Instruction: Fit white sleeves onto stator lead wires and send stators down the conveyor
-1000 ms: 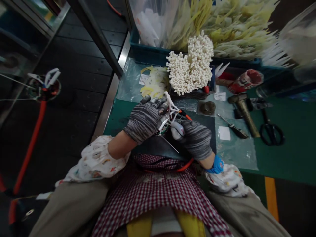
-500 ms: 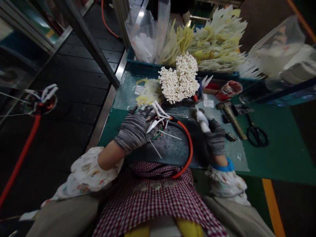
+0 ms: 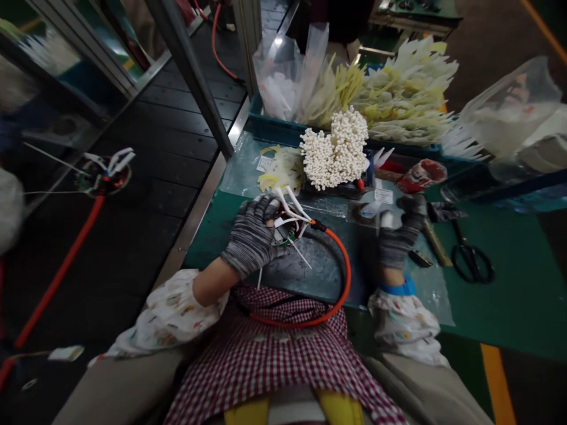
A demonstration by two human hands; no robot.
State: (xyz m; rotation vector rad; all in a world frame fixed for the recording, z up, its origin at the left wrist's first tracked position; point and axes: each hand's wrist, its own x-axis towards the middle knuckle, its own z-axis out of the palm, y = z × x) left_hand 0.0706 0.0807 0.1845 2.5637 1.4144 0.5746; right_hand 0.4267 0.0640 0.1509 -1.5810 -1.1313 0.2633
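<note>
My left hand [image 3: 253, 236], in a striped grey glove, is closed around the end of an orange cable [image 3: 341, 295] where thin wires and white sleeves [image 3: 290, 206] fan out. The cable loops from there down over my checked apron. My right hand [image 3: 397, 236], also gloved, is out to the right over the green bench, fingers pinched on a small white piece [image 3: 372, 208] close to a hammer [image 3: 432, 239]. A bunch of white-tipped sticks [image 3: 337, 150] stands just beyond both hands.
A blue tray [image 3: 283, 133] at the back holds pale yellow strips and a plastic bag. Black scissors [image 3: 472, 260] and a small knife lie at the right. A red-white wrapper [image 3: 419, 174] lies near the tray. Another orange cable [image 3: 57, 271] with wired end runs over the dark floor at left.
My right hand left the wire end and swung right toward the hammer with a white piece. The left hand kept hold of the cable end. The view tilted up.
</note>
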